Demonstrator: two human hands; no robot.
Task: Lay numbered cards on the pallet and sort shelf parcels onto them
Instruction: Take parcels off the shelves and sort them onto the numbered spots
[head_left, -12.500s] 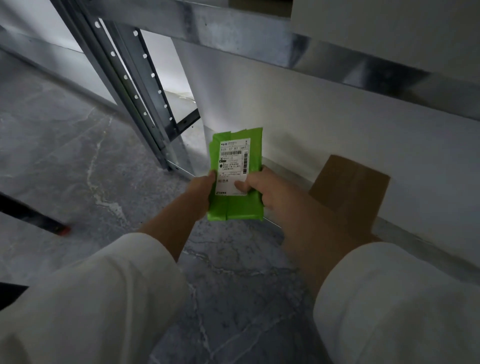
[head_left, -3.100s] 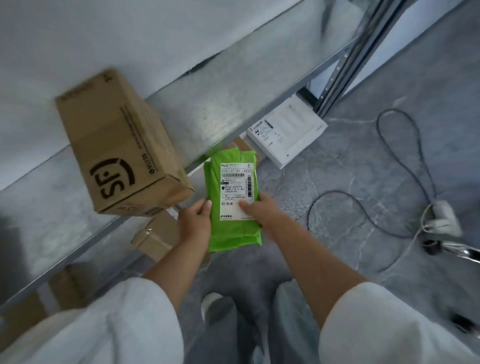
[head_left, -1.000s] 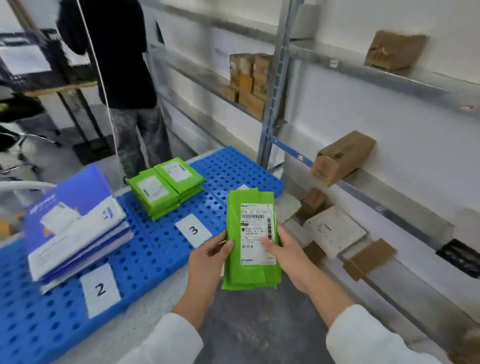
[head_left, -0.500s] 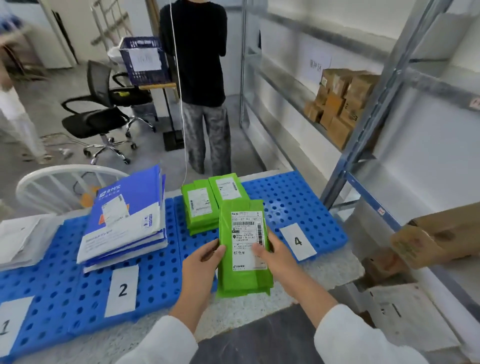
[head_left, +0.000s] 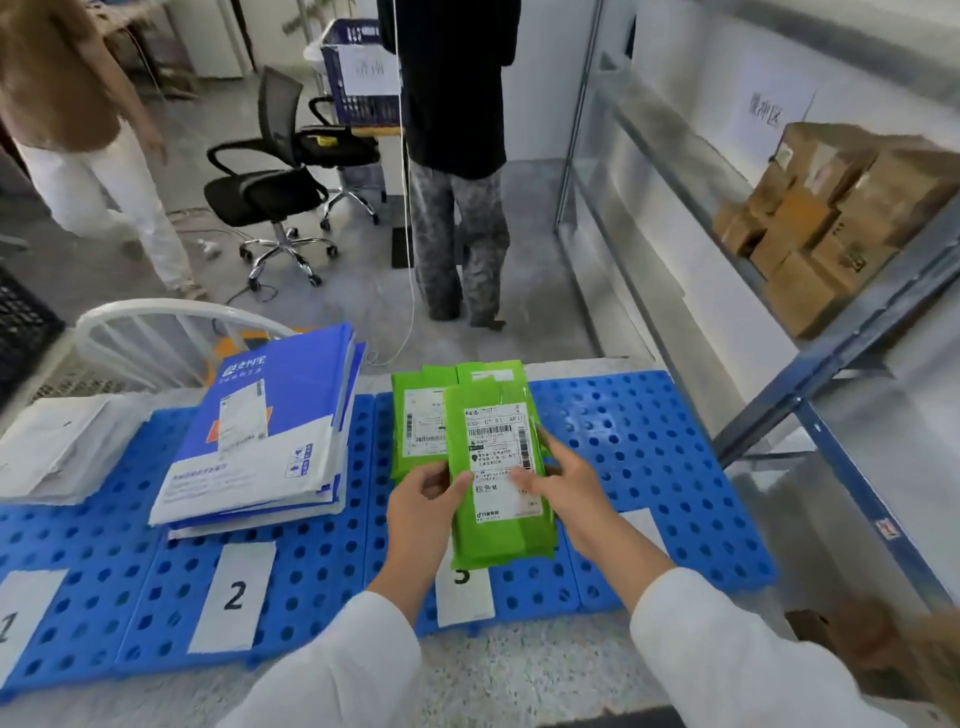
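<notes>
Parcel: we hold the green parcel (head_left: 493, 447) over the blue pallet (head_left: 649, 447), above card 3 (head_left: 465, 597), its far end covering part of the green stack (head_left: 418, 415).
Left hand (head_left: 423, 499): thumb on top, fingers curled under the left edge.
Right hand (head_left: 563, 486): thumb pressed on the label, fingers behind the right edge.
Long axis: from 6 to 12 o'clock, label facing up, top end at 12.
Deciding relation: the stack lies at 12 o'clock from our fingers, close; both hands seem equally near.
</notes>
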